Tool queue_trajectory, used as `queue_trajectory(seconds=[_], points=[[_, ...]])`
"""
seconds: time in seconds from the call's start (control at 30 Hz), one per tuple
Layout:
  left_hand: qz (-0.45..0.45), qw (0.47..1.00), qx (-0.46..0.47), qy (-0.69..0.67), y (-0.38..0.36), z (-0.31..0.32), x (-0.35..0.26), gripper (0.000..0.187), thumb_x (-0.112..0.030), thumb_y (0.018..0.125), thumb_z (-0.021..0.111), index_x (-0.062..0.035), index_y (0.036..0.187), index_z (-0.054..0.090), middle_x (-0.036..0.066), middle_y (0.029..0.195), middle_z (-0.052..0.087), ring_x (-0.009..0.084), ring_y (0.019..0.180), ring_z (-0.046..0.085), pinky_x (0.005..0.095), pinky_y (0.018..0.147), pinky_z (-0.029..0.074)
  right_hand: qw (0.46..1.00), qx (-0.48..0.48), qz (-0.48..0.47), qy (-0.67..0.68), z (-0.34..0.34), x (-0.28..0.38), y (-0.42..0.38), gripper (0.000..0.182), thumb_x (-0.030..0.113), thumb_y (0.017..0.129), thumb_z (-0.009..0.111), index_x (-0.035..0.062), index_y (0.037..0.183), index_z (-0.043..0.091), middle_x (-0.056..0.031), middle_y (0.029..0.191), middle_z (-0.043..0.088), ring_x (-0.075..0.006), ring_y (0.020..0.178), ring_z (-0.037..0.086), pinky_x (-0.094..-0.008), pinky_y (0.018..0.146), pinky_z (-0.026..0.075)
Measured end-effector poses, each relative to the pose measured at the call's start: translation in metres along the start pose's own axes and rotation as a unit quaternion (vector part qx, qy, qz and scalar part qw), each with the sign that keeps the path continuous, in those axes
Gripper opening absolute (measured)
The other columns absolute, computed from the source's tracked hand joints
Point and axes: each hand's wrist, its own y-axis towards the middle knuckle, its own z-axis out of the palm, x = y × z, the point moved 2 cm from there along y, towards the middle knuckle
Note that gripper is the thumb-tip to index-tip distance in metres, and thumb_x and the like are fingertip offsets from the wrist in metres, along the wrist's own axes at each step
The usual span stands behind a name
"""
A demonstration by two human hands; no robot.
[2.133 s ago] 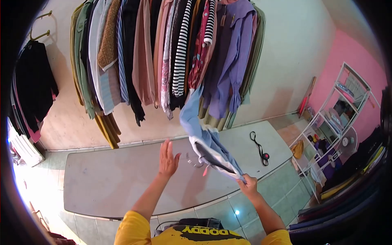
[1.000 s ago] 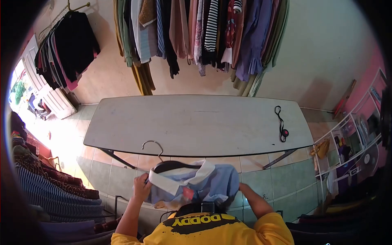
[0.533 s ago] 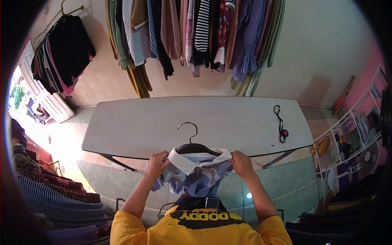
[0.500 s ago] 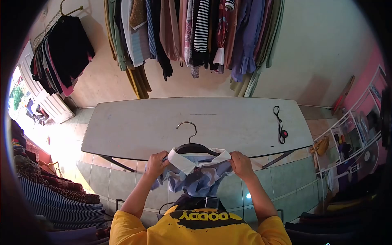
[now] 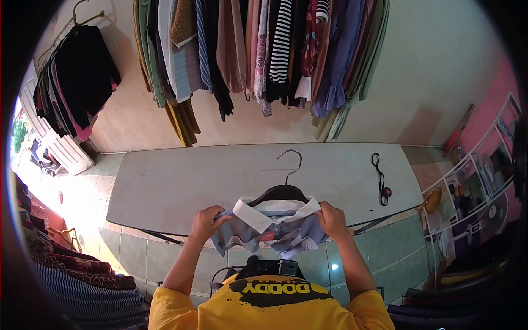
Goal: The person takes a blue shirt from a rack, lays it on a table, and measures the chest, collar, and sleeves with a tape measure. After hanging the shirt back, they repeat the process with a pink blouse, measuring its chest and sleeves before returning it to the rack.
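A blue-grey garment with a white collar hangs on a black hanger whose metal hook points up over the table. My left hand pinches the garment's shoulder on the left side of the collar. On the other side, my right hand grips the opposite shoulder, close to the collar's edge. The lower part of the garment falls in folds between my arms, in front of my belt.
Beyond the garment stands a long grey table with a black strap on its right side. Clothes hang on the wall behind. More garments hang at the left, and a white rack stands right.
Both hands have raised the garment and moved it slightly right. The hanger now stands more to the right, and more of the black hanger shows above the collar. The view has shifted a little.
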Motion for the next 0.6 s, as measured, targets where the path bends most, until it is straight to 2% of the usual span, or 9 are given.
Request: queue_trajectory(seconds=[0.13, 0.2, 0.23, 0.3, 0.33, 0.43, 0.47, 0.53, 0.6], points=[[-0.024, 0.999, 0.018, -0.044, 0.008, -0.006, 0.027, 0.029, -0.028, 0.072, 0.067, -0.0016, 0.078, 0.057, 0.014, 0.066, 0.058, 0.0298, 0.058, 0.056, 0.0335, 0.054, 0.044, 1.000, -0.019, -0.001, -0.012, 0.007, -0.002, 0.015, 0.014, 0.013, 0.078, 0.056, 0.0045, 0.087, 0.050, -0.0120, 0.068, 0.056, -0.0312, 0.060, 0.056, -0.0367, 0.050, 0.044], [-0.150, 0.984, 0.076, -0.065, 0.002, -0.003, 0.048, 0.025, -0.023, 0.072, 0.067, -0.0008, 0.079, 0.057, 0.015, 0.064, 0.056, 0.0256, 0.057, 0.055, 0.0333, 0.055, 0.043, 0.999, -0.032, -0.001, -0.019, 0.006, -0.007, 0.021, 0.013, 0.013, 0.078, 0.056, 0.0045, 0.087, 0.050, -0.0118, 0.069, 0.056, -0.0311, 0.060, 0.056, -0.0368, 0.050, 0.044], [-0.147, 0.984, 0.076, -0.065, -0.002, -0.001, 0.060, 0.025, -0.023, 0.072, 0.067, -0.0008, 0.079, 0.057, 0.015, 0.064, 0.056, 0.0256, 0.057, 0.055, 0.0333, 0.055, 0.043, 0.999, -0.037, 0.000, -0.030, 0.003, -0.008, 0.024, 0.013, 0.013, 0.078, 0.056, 0.0046, 0.086, 0.050, -0.0117, 0.069, 0.056, -0.0309, 0.060, 0.056, -0.0368, 0.050, 0.044], [-0.173, 0.977, 0.092, -0.082, -0.015, 0.006, 0.090, 0.023, -0.019, 0.071, 0.067, -0.0004, 0.079, 0.057, 0.012, 0.061, 0.054, 0.0172, 0.056, 0.053, 0.0303, 0.054, 0.042, 0.998, -0.050, 0.004, -0.049, 0.004, -0.017, 0.028, 0.013, 0.013, 0.077, 0.056, 0.0045, 0.086, 0.050, -0.0111, 0.068, 0.055, -0.0304, 0.059, 0.056, -0.0372, 0.049, 0.044], [-0.171, 0.977, 0.093, -0.082, -0.019, 0.006, 0.100, 0.023, -0.019, 0.071, 0.067, -0.0004, 0.079, 0.057, 0.012, 0.061, 0.054, 0.0172, 0.056, 0.053, 0.0303, 0.054, 0.042, 0.997, -0.051, 0.005, -0.051, 0.005, -0.021, 0.032, 0.013, 0.013, 0.077, 0.056, 0.0045, 0.086, 0.050, -0.0111, 0.068, 0.055, -0.0304, 0.059, 0.056, -0.0372, 0.049, 0.044], [-0.199, 0.970, 0.058, -0.126, -0.020, -0.002, 0.119, 0.023, -0.019, 0.068, 0.070, -0.0010, 0.076, 0.057, 0.006, 0.060, 0.054, 0.0082, 0.056, 0.049, 0.0251, 0.052, 0.040, 0.996, -0.041, 0.014, -0.079, 0.005, -0.029, 0.047, 0.015, 0.014, 0.078, 0.055, 0.0042, 0.088, 0.050, -0.0106, 0.071, 0.055, -0.0306, 0.060, 0.056, -0.0381, 0.050, 0.044], [-0.202, 0.969, 0.059, -0.127, -0.016, -0.003, 0.123, 0.023, -0.019, 0.068, 0.070, -0.0010, 0.076, 0.057, 0.006, 0.060, 0.054, 0.0082, 0.056, 0.049, 0.0251, 0.052, 0.040, 0.996, -0.038, 0.014, -0.079, 0.008, -0.034, 0.056, 0.015, 0.014, 0.078, 0.055, 0.0042, 0.088, 0.050, -0.0106, 0.071, 0.055, -0.0306, 0.060, 0.056, -0.0381, 0.050, 0.044], [-0.199, 0.964, -0.037, -0.174, -0.003, -0.011, 0.126, 0.025, -0.019, 0.066, 0.072, -0.0010, 0.074, 0.057, 0.004, 0.059, 0.054, 0.0076, 0.056, 0.049, 0.0250, 0.052, 0.040, 0.997, -0.039, 0.013, -0.067, 0.022, -0.051, 0.075, 0.016, 0.015, 0.079, 0.054, 0.0043, 0.089, 0.050, -0.0114, 0.074, 0.056, -0.0312, 0.063, 0.057, -0.0386, 0.051, 0.045], [-0.199, 0.966, -0.039, -0.160, 0.010, -0.006, 0.138, 0.028, -0.021, 0.064, 0.073, -0.0001, 0.074, 0.057, 0.006, 0.058, 0.054, 0.0102, 0.055, 0.049, 0.0259, 0.053, 0.041, 0.997, -0.015, 0.026, -0.065, 0.044, -0.071, 0.095, 0.016, 0.017, 0.081, 0.053, 0.0043, 0.089, 0.049, -0.0122, 0.077, 0.056, -0.0320, 0.065, 0.057, -0.0392, 0.053, 0.045]])
